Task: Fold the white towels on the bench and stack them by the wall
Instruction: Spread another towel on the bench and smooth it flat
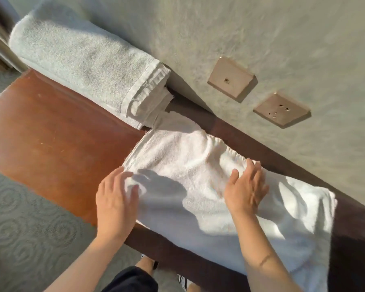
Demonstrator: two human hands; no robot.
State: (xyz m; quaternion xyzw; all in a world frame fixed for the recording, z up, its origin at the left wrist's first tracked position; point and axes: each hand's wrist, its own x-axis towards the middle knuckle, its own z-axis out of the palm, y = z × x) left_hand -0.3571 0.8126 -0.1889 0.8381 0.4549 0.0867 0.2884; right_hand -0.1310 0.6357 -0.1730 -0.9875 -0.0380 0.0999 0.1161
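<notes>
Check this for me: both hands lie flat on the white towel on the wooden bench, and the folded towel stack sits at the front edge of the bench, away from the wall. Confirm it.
Not quite. The folded stack sits at the back of the bench, against the wall, not at the front edge. The rest holds: the left hand and right hand lie open on the white towel. The head view shows it.

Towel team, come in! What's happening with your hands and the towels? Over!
Both hands open: left hand, right hand flat on white towel. Folded towels by wall. Nothing blocking.
</notes>
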